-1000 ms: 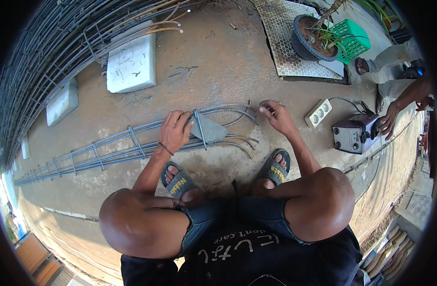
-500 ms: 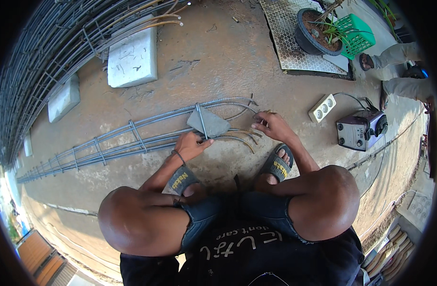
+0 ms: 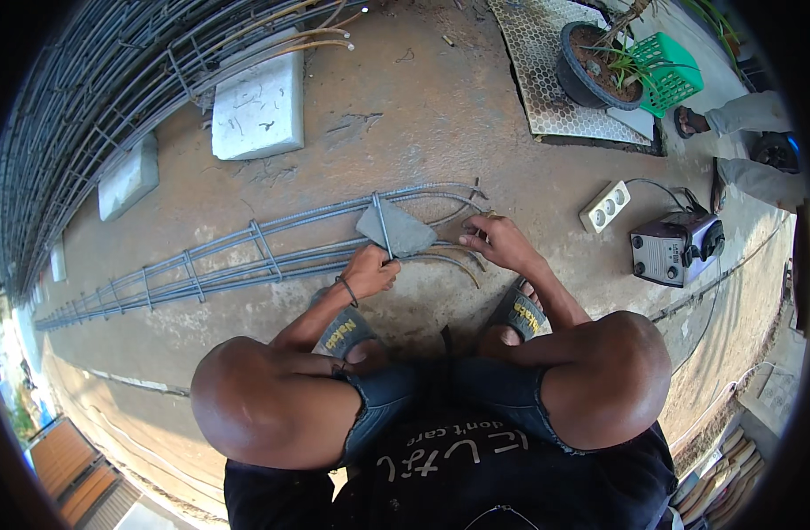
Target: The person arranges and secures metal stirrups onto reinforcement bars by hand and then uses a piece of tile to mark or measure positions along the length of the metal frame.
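A long cage of steel rebar (image 3: 195,284), tied with square stirrups, lies across the ground in front of me. Its right end has bent bar tips (image 3: 465,267). A flat grey piece of stone or concrete (image 3: 403,231) sits in that end, under a steel stirrup (image 3: 384,225) that crosses it. My left hand (image 3: 369,271), a dark band on its wrist, is closed around the near side of the cage at the stirrup's lower end. My right hand (image 3: 500,242) is by the bent tips with thumb and fingers curled in a pinch; what is between them is hidden.
More rebar cages (image 3: 87,115) are stacked at far left on white blocks (image 3: 262,102). To the right are a white socket strip (image 3: 604,208), a welding machine (image 3: 674,252), a potted plant (image 3: 599,71), a green basket (image 3: 670,75) and another person's legs (image 3: 753,115). My sandals (image 3: 345,334) are near the cage.
My left thumb, stretched out earlier, has curled in and that hand is more tightly closed. My right hand has shifted slightly toward the stone, its fingers drawn closer. The whole view has shifted a little.
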`<state>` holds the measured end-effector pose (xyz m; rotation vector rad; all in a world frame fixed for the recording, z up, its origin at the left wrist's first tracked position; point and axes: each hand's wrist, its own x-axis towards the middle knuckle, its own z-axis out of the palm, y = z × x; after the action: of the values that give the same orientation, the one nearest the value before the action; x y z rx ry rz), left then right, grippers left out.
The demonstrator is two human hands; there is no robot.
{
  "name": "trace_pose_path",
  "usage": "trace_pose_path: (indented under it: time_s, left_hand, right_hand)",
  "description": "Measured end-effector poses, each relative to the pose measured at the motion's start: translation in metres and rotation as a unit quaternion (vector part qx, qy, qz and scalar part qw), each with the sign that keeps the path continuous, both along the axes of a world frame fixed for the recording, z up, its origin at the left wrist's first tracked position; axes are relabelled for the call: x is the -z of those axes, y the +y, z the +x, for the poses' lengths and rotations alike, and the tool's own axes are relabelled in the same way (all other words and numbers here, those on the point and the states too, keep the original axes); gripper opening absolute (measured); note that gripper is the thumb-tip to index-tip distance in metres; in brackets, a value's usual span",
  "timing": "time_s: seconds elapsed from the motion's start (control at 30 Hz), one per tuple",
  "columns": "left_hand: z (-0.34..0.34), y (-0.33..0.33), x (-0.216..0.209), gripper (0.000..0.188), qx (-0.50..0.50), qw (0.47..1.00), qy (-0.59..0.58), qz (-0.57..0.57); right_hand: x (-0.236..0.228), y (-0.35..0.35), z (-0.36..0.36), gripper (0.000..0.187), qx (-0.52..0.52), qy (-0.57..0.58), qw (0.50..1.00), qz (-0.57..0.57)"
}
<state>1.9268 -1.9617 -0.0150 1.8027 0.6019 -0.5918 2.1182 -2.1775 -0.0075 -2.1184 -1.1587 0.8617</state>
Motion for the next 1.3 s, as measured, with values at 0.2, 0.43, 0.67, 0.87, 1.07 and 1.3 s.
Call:
trace_pose_path:
  time_s: [0.2, 0.43, 0.67, 0.87, 1.07, 1.3]
  left_hand:
    - [-0.007, 0.004, 0.005, 0.03, -0.047, 0.996, 0.01, -0.075]
    - [-0.009, -0.001, 0.009, 0.034, -0.009, 1.0, -0.006, 0.025]
    - [-0.022, 0.002, -0.01, 0.046, 0.008, 0.99, -0.046, 0.132]
    - [-0.055, 0.049, -0.001, 0.031, -0.182, 0.905, -0.13, 0.361]
    - [-0.097, 0.092, 0.01, 0.047, -0.247, 0.807, 0.0, 0.536]
    - [-0.133, 0.1, 0.032, 0.031, -0.261, 0.839, 0.017, 0.477]
  right_hand:
    - [-0.009, 0.022, -0.006, 0.031, 0.01, -0.002, 1.0, 0.015]
    - [-0.002, 0.022, 0.01, 0.029, 0.0, -0.035, 0.999, 0.016]
    - [-0.002, 0.014, 0.01, 0.03, 0.014, -0.043, 0.999, 0.014]
    - [-0.026, 0.003, 0.016, 0.028, 0.074, -0.006, 0.997, 0.031]
    - [-0.027, -0.004, 0.019, 0.026, 0.068, -0.002, 0.998, 0.014]
    - [-0.024, 0.006, 0.01, 0.026, 0.034, -0.013, 0.999, 0.031]
